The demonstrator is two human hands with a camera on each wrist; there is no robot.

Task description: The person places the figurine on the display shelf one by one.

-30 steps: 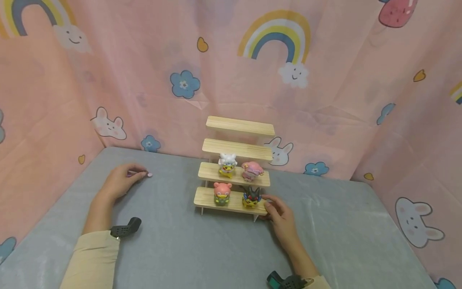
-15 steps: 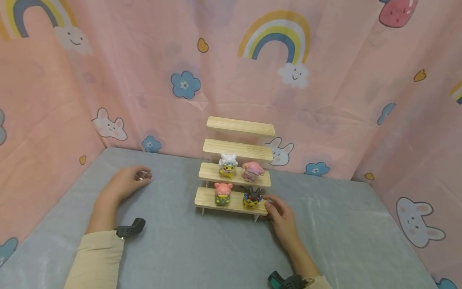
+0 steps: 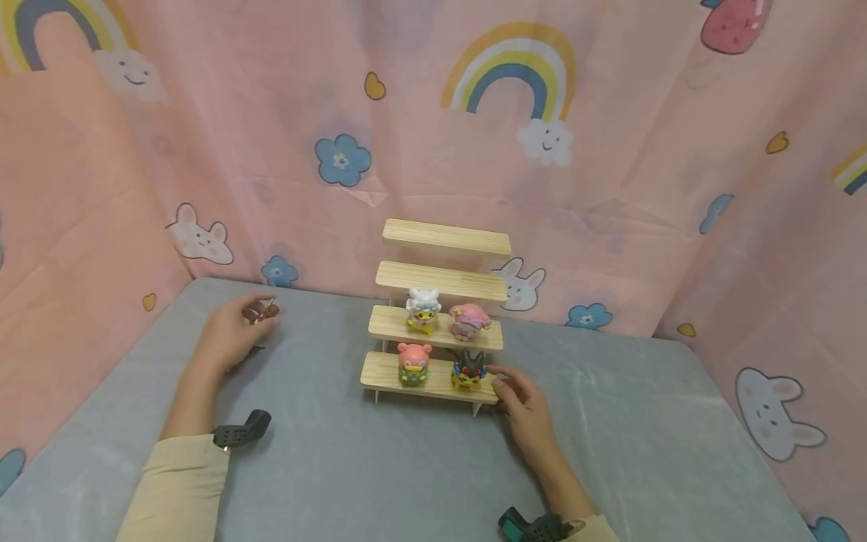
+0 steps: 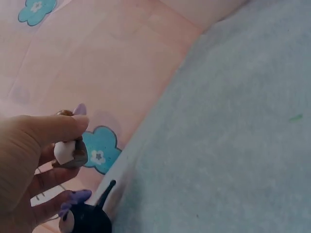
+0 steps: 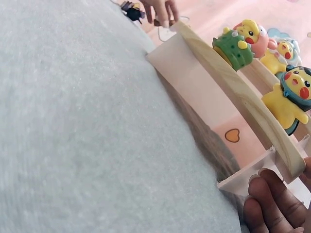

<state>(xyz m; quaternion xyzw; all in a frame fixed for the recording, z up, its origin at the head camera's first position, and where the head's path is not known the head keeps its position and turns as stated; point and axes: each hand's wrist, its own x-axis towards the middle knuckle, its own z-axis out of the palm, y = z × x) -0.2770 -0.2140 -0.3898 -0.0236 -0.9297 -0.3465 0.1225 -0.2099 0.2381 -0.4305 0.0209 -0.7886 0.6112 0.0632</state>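
Observation:
My left hand (image 3: 230,331), at the left of the table, pinches a small brown-and-white figurine (image 4: 73,151) between thumb and fingers. Close by its lower fingers is a dark figurine (image 4: 90,219) with a thin upright stalk and purple parts, mostly hidden by the hand in the head view. My right hand (image 3: 531,418) grips the right end of the lowest board of a stepped wooden display stand (image 3: 386,370), fingers under the edge. That board bears a pink-hooded figurine (image 3: 413,364) and a black-eared one (image 3: 468,369). On the step above stand a white-hooded figurine (image 3: 423,311) and a pink one (image 3: 469,321).
The stand's two upper boards (image 3: 443,280) rise toward a pink printed curtain (image 3: 420,150), which encloses the back and sides. A grey cloth (image 3: 339,467) covers the table. Black wrist cameras (image 3: 242,429) are on both forearms.
My left hand has turned and shifted slightly away from me, bringing the brown figurine into sight at its fingertips. My right hand keeps its hold on the stand, which stays in place.

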